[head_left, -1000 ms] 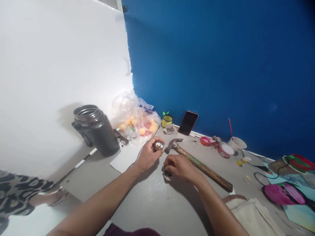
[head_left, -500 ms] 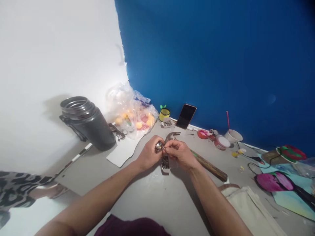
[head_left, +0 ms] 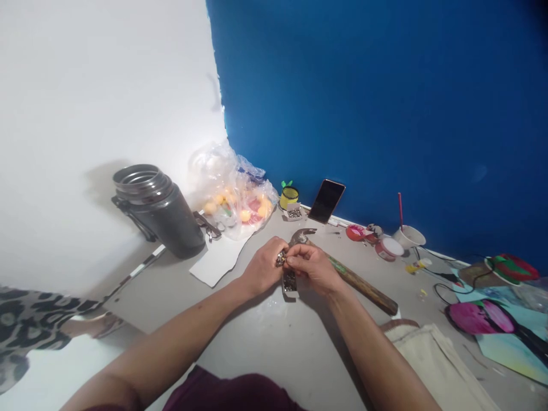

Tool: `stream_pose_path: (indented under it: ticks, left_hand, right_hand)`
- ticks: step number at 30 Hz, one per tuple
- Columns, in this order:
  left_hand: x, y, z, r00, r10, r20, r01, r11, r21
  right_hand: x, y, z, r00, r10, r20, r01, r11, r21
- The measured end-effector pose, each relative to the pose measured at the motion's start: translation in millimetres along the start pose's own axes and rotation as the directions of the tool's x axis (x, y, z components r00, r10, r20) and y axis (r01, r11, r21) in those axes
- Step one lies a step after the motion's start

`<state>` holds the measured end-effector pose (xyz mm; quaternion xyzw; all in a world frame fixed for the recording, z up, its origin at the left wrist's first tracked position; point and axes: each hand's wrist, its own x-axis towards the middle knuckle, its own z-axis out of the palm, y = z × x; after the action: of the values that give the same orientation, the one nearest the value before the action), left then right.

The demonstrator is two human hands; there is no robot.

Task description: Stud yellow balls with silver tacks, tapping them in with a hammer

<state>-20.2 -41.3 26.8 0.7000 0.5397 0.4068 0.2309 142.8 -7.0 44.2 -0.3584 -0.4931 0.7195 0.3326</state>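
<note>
My left hand (head_left: 268, 264) is closed around a small round thing studded with shiny metal heads (head_left: 281, 258), like thumbtacks. The thumb and forefinger of my right hand (head_left: 314, 266) are pinched together against its right side. Whatever lies between those fingertips is too small to make out. Just below both hands, a small open box of shiny metal tacks (head_left: 290, 282) rests on the table, its far part hidden by the hands. Behind my right hand lies a claw hammer (head_left: 363, 285), its head pointing toward the wall.
A dark flask (head_left: 171, 220) stands open at left, near white paper (head_left: 214, 262) and a plastic bag (head_left: 233, 194). At the back are a second tack box (head_left: 294, 213), a yellow cup (head_left: 289, 197) and a phone (head_left: 326, 201). Beige cloth (head_left: 432, 359) and painted pieces (head_left: 482, 317) lie right.
The view has shifted slightly, so things sit a little farther right. My left hand has turned the studded thing somewhat, and my right fingertips now cover more of its side.
</note>
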Motion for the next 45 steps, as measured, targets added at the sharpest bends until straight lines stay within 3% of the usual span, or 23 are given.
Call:
stream_pose_path:
  ticks: [14,32,45]
  left_hand:
    - [0.1,0.9,-2.3,0.999,0.029,0.032,-0.03,0.999,0.033]
    - [-1.9,7.0,-1.3,0.996,-0.071,0.057,0.071,0.997,0.006]
    - [-3.4,6.1,1.0,0.996,-0.084,0.026,0.081,0.993,0.087]
  right_hand:
    - [0.8,0.9,1.6,1.0,-0.02,-0.011,0.02,0.999,-0.028]
    - [-1.3,-1.9,-0.1,1.0,-0.011,0.012,0.012,0.998,-0.056]
    - [-1.2,1.3,9.4,0.995,-0.064,-0.082,0.048,0.981,-0.187]
